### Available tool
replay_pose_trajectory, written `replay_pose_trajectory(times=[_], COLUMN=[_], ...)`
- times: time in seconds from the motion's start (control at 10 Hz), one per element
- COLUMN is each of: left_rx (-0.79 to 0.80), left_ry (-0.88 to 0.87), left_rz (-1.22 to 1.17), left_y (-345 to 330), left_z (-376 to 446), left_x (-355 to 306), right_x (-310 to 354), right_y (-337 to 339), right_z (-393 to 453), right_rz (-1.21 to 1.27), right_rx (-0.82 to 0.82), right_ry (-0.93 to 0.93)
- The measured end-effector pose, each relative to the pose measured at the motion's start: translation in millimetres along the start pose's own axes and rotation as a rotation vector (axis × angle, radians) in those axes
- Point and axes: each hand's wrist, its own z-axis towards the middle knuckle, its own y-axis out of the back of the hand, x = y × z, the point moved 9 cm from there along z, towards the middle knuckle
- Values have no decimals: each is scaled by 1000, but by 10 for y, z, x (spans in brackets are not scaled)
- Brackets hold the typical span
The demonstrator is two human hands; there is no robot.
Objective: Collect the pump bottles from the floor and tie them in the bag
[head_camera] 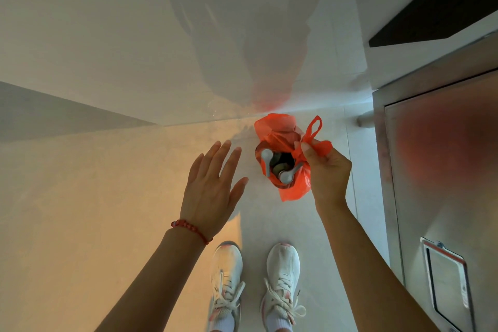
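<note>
An orange plastic bag (275, 127) stands on the pale floor by the wall, its mouth gaping. Inside it I see two pump bottles with grey pump heads (266, 162) pointing up. My right hand (327, 172) pinches one of the bag's handles at the right side of the mouth, fingers closed on the plastic. My left hand (213, 186) hovers to the left of the bag, palm down, fingers spread, holding nothing. A red bead bracelet circles my left wrist.
A glossy white wall (188, 35) rises just behind the bag. A stainless steel cabinet (442, 170) fills the right side, with a dark shelf (436, 11) above it. My two white sneakers (283, 277) stand on the floor below the bag.
</note>
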Motion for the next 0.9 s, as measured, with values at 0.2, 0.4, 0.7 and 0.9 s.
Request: replay_pose_trajectory(times=[0.2, 0.4, 0.7, 0.9], left_rx=[11, -1, 16, 6], left_ry=[-10, -20, -26, 8], left_rz=[-1, 8, 21, 15], left_y=[-2, 37, 284, 707], left_z=[-18, -46, -172, -296], left_x=[-15, -66, -202, -395], right_x=[26, 69, 414, 934], right_y=[57, 153, 348, 569], right_z=[-70, -98, -252, -499], right_rz=[17, 8, -158, -445], right_rx=[-51, -69, 17, 70], right_ry=[5, -1, 89, 229])
